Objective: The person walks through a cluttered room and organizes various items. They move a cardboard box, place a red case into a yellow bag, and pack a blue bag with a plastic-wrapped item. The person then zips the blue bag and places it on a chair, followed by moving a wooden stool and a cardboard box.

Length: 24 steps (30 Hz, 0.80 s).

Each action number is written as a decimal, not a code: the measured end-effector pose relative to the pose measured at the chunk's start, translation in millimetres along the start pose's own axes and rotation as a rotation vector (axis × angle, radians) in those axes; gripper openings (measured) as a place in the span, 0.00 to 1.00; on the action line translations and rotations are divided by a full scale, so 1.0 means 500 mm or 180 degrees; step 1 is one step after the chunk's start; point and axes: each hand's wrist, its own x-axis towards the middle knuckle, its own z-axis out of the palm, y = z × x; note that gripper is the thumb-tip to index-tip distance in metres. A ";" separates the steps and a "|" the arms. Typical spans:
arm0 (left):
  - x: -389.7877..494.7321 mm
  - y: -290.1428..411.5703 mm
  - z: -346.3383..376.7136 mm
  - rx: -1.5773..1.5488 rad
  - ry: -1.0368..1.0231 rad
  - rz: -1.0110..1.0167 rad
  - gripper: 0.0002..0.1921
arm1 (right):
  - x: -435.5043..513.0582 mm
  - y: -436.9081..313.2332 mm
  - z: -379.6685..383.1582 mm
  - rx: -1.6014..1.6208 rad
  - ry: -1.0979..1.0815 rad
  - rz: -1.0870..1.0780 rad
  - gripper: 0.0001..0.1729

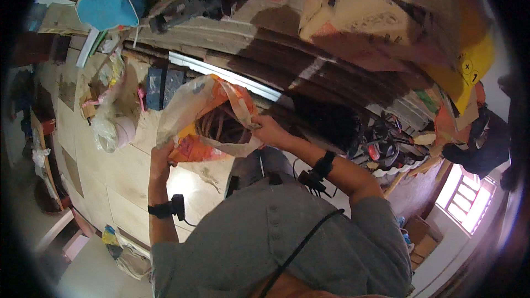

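Note:
A plastic sack (182, 107), whitish with orange and red patches, hangs with its mouth spread between my two hands. My left hand (162, 158) grips its rim at the near left, and my right hand (269, 132) pinches the rim on the other side. Through the mouth I see coiled brown cable or hose (221, 126); how deep it lies in the sack I cannot tell. The sack's underside is hidden. Each wrist wears a black strap with a small device.
Stacked boards (265, 49) run along the far side, bearing a large cardboard box (372, 20) and a chainsaw (198, 0). A white metal strip (227, 76) lies below them. On the tiled floor (91, 161) sit dark blocks (165, 85) and a plastic-wrapped roll (118, 132).

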 end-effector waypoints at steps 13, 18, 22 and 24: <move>-0.156 0.142 -0.102 -0.1180 0.0526 0.1072 0.10 | -0.071 -0.260 -0.022 0.0126 -0.0430 -0.1068 0.18; -0.263 0.169 -0.160 -0.1209 0.1151 0.1897 0.13 | -0.159 -0.434 -0.013 0.0367 -0.1031 -0.1707 0.15; -0.324 0.179 -0.187 -0.1814 0.1287 0.2090 0.14 | -0.206 -0.521 0.008 0.0079 -0.1035 -0.2165 0.13; -0.344 0.196 -0.194 -0.1743 0.1383 0.2289 0.17 | -0.214 -0.544 0.012 -0.0108 -0.0941 -0.2234 0.13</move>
